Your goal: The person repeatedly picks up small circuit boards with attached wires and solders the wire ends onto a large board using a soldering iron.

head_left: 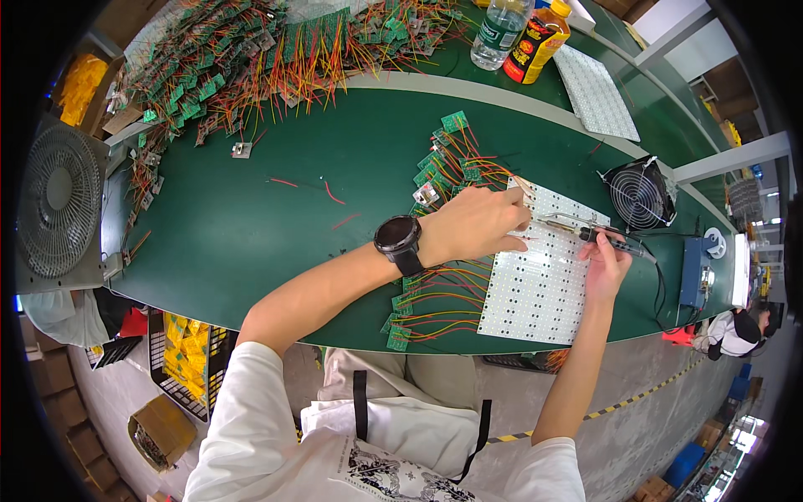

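Note:
A white panel (pixel 535 289) dotted with rows of small pads lies on the green tabletop before me. My left hand (pixel 477 222), with a black watch on its wrist, reaches over the panel's upper left part. Its fingers are pinched together at the surface; what they hold is hidden. My right hand (pixel 606 263) grips a soldering iron (pixel 623 244) at the panel's right side, the metal tip pointing left toward my left fingertips. Small green circuit boards (pixel 399 337) with red and yellow wires line the panel's left edge, and more boards (pixel 435 171) are bunched beyond my left hand.
A big heap of wired boards (pixel 201 75) covers the far left. A plastic bottle (pixel 499 33) and a yellow-capped bottle (pixel 537 43) stand at the back. Right of the panel are a small black fan (pixel 640 194) and a blue box (pixel 694 272); a large fan (pixel 60 201) is at left.

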`<state>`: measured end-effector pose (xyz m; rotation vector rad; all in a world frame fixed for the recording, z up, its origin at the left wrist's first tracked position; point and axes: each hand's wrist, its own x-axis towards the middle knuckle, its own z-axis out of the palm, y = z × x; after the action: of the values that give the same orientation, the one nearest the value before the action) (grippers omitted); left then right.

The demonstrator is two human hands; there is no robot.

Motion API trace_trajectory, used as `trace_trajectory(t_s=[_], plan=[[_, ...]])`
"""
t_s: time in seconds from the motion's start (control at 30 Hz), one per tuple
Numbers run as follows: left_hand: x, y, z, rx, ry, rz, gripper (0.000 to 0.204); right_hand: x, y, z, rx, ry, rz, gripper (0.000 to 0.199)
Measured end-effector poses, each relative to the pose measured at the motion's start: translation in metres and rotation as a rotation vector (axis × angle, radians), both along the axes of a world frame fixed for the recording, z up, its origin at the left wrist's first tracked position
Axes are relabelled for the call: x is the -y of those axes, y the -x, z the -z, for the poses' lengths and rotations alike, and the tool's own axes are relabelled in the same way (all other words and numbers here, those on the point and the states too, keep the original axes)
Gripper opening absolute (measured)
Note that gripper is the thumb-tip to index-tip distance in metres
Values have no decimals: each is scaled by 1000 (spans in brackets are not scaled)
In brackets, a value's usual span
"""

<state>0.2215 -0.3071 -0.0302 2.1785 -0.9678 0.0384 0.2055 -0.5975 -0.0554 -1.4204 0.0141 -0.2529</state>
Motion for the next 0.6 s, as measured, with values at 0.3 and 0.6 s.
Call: trace_trajectory(t_s=[0.3,0.6], plan=[[4,1,-3,131,66,-35,13,-1,0,-2,-15,-12,10,19],[16,4,5,237,134,-141,12,0,0,-1,-16,-11,17,20]])
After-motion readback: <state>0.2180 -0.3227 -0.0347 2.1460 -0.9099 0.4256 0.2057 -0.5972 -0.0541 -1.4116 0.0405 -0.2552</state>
